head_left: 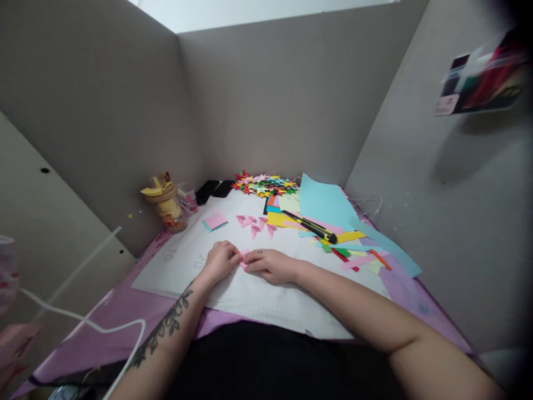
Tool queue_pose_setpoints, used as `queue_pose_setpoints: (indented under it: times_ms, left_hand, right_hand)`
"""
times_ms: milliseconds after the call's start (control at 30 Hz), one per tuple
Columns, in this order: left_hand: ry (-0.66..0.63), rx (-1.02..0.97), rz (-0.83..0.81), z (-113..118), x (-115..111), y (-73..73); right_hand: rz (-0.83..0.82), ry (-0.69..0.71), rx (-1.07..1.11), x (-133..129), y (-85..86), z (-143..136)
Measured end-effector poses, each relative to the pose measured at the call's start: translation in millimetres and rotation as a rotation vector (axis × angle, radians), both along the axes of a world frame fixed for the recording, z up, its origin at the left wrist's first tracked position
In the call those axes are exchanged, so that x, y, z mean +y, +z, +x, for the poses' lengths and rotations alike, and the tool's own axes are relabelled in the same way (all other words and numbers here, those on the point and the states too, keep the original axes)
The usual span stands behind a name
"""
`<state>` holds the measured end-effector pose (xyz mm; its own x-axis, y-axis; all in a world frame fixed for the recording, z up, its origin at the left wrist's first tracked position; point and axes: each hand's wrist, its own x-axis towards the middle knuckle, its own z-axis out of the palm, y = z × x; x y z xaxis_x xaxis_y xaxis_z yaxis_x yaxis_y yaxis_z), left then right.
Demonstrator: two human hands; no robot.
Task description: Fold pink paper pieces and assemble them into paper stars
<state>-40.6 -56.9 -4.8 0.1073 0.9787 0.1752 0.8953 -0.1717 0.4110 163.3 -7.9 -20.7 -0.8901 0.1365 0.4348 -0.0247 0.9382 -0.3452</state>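
Between my hands, low over the white sheet (250,300), is a small pink paper piece (244,260). My left hand (222,261) pinches its left side, and my right hand (268,265) has its fingers closed on the right side. Just beyond them lie several folded pink pieces (261,222). A stack of square papers (215,221), pink on top, rests behind my left hand. Colourful folded paper stars (264,184) form a pile at the back.
A yellow and black cutter (310,226) lies on paper strips at the right, near a large light blue sheet (325,203). At the back left are a cup (167,206) and black objects (213,190). Grey panels (291,100) enclose the table. A white cable (95,324) hangs at left.
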Motion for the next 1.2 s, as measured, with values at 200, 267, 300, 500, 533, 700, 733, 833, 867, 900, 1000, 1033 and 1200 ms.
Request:
queue_pose_setpoints:
  times_ms: [200,267,300,500,533,700,733,833,867,900,1000,1033,1200]
  left_hand:
    - [0.032,0.048,-0.035,6.3,2.5,4.3]
    - [0.034,0.055,-0.045,7.3,4.0,4.7]
    - [0.030,0.054,-0.047,7.3,4.6,4.3]
    - [0.004,0.021,-0.023,4.9,5.3,-0.3]
    - [0.000,0.015,-0.017,4.7,5.2,-0.7]
    - [0.009,0.006,-0.002,5.6,4.6,-0.4]
    - [0.013,0.007,-0.006,5.9,4.5,-0.2]
    - [0.018,0.004,-0.010,6.4,4.5,-0.1]
    - [0.017,0.005,-0.008,6.4,4.6,-0.4]
    - [0.016,0.007,-0.004,6.3,4.6,-0.8]
    - [0.011,0.018,0.008,5.8,4.7,-1.8]
    - [0.011,0.020,0.010,5.7,4.7,-2.0]
    - [0.021,0.020,0.000,6.5,5.1,-0.9]
  right_hand:
    - [-0.007,-0.020,-0.032,-1.5,4.0,-0.2]
    - [-0.022,-0.036,-0.059,-2.0,4.9,0.3]
    - [-0.028,-0.043,-0.065,-2.1,5.2,0.6]
    - [-0.018,-0.019,-0.035,-0.9,2.1,0.7]
    - [-0.015,-0.015,-0.033,-0.4,1.2,0.6]
    - [0.002,-0.009,-0.037,1.6,-1.0,-0.2]
    - [0.006,-0.005,-0.041,1.6,-0.7,-0.3]
    - [0.024,-0.003,-0.056,0.7,1.2,-0.4]
    - [0.030,-0.005,-0.057,0.2,2.0,-0.5]
    - [0.037,-0.007,-0.057,-0.4,2.9,-0.5]
    - [0.053,-0.006,-0.063,-1.9,5.4,-1.1]
    - [0.058,-0.006,-0.068,-2.2,6.2,-1.4]
    - [0.066,-0.012,-0.085,-3.1,8.5,-2.8]
